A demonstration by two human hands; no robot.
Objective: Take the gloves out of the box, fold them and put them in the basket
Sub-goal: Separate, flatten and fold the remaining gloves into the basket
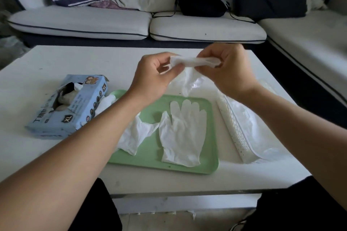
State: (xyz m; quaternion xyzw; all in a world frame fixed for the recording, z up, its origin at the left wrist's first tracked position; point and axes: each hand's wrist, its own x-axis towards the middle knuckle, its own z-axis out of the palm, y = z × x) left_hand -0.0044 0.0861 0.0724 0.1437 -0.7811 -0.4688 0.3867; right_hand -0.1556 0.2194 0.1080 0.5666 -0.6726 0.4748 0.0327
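You're pinching a glove (pixel 195 61) between left hand (pixel 152 78) and right hand (pixel 228 73), fingers curled. Box (pixel 69 107) is sitting at 9 o'clock of tray (pixel 206 165), basket (pixel 234 129) at 3.

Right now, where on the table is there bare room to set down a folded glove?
Bare tabletop lies behind the glove box, and along the near edge before the green tray. It is crowded on the tray, where two gloves lie, and beside the basket.

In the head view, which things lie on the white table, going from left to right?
Blue glove box → crumpled glove → flat glove on the green tray → white perforated basket.
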